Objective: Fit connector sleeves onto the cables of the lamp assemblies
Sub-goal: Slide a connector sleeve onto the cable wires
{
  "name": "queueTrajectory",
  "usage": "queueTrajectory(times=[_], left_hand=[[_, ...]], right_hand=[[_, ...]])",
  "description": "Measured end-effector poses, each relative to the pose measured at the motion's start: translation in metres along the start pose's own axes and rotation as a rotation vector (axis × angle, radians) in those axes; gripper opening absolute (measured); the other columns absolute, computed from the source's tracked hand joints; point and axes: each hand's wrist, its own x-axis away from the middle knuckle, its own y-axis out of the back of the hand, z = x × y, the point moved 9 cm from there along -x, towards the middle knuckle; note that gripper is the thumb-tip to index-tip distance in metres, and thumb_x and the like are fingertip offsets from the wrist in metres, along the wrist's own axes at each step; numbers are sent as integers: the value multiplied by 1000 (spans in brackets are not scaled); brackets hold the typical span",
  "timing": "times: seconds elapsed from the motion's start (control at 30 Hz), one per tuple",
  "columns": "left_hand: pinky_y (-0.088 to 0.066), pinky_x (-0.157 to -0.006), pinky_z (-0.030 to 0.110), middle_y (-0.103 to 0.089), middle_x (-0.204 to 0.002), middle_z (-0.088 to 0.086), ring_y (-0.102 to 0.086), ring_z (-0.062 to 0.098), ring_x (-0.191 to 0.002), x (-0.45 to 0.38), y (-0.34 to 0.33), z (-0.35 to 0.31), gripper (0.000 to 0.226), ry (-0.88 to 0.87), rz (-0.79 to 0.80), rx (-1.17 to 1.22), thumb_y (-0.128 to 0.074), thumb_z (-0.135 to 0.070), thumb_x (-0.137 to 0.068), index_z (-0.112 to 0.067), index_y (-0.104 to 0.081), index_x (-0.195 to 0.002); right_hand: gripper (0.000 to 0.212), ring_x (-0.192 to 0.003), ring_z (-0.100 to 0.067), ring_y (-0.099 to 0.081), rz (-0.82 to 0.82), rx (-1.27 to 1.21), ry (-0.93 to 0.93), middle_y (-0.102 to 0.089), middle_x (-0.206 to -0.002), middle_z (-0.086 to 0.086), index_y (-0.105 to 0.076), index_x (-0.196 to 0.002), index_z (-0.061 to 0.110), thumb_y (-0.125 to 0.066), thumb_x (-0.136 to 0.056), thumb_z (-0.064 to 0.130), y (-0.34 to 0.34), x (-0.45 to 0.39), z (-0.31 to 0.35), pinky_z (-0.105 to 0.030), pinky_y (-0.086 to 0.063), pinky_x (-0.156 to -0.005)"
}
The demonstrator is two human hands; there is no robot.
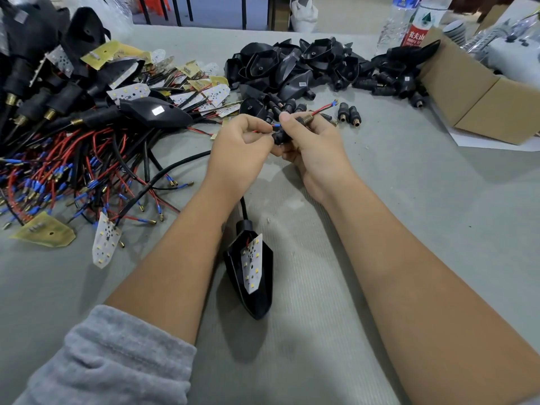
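My left hand (238,150) pinches a thin wire with a blue terminal (277,126). My right hand (312,144) grips a black connector sleeve (281,137) with a threaded brass end (306,118). A red wire (323,108) with a blue tip sticks out past that brass end. Both hands meet above the table's middle. Between my forearms lies a black lamp housing (254,290) holding a white LED board (252,264); its black cable runs up under my left wrist.
A tangle of red and black cables with LED boards (87,171) covers the left. Empty black housings (292,68) are piled at the back, loose sleeves (349,114) beside them. A cardboard box (479,95) and water bottles (409,21) stand at the right.
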Motion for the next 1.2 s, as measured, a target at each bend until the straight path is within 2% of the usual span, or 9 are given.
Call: queueTrajectory(times=[0.13,0.27,0.4,0.63,0.87,0.97,1.03,1.1,1.2], left_hand=[[-32,-41,16,-66,-61,-1,-42,5,-41,0,-2,3,17,85,8,51,-48,-1,-92,-18,-53,-89],[-30,-41,21,-60,-59,2,-42,10,-43,0,-5,9,17,155,40,55,-47,-5,-95,-16,-57,-87],[-33,-40,17,-53,-55,0,-43,7,-40,0,-11,11,18,130,100,-15,-51,-10,-97,-14,-61,-84],[-38,-43,15,-57,-57,-2,-45,2,-42,-1,-11,9,21,64,120,-102,-48,-8,-99,-15,-61,-84],[-38,-44,16,-62,-56,-1,-48,6,-45,-1,-13,12,22,144,153,12,-49,-16,-99,-13,-65,-84],[-41,-48,16,-64,-56,-3,-52,8,-49,-2,-12,14,26,145,203,-20,-51,-20,-99,-12,-68,-80],[-43,-50,16,-64,-56,-4,-53,8,-51,-1,-14,13,27,120,250,-37,-51,-20,-100,-13,-69,-81],[-44,-53,15,-63,-55,-5,-54,8,-52,-1,-15,12,28,96,281,-78,-50,-19,-101,-14,-70,-82],[-46,-55,14,-61,-52,-7,-52,5,-49,0,-15,10,30,68,283,-128,-49,-16,-101,-16,-70,-81]], right_hand=[[5,-59,-14,-52,-11,-63,-13,-61,-80,-10,-60,-91,11,-60,-94,8,4,0,0,-23,-48,-60],[11,-54,-11,-52,-117,-225,-48,-62,-74,-4,-58,-88,12,-57,-96,4,17,-3,-1,-21,-47,-56],[14,-55,-11,-51,-183,-329,-76,-61,-73,-4,-57,-85,12,-54,-96,3,27,-5,-1,-21,-47,-55],[12,-57,-12,-51,-53,82,19,-58,-69,-2,-57,-84,13,-60,-93,6,7,-1,3,-23,-45,-57],[13,-54,-12,-55,-185,-324,-36,-57,-69,-3,-53,-85,11,-58,-96,7,25,-4,1,-22,-50,-54],[9,-53,-11,-56,-220,-420,-58,-57,-71,-4,-54,-91,7,-54,-99,12,32,-6,-1,-23,-51,-55],[12,-51,-11,-55,-202,-373,-71,-57,-70,-5,-55,-91,6,-53,-99,14,30,-7,-3,-22,-50,-53],[14,-49,-12,-53,-140,-203,-55,-57,-68,-6,-55,-87,7,-56,-98,14,23,-6,-2,-23,-48,-50],[16,-50,-15,-50,-60,-14,-38,-54,-73,-14,-55,-85,6,-61,-96,17,13,-6,-1,-27,-48,-55]])
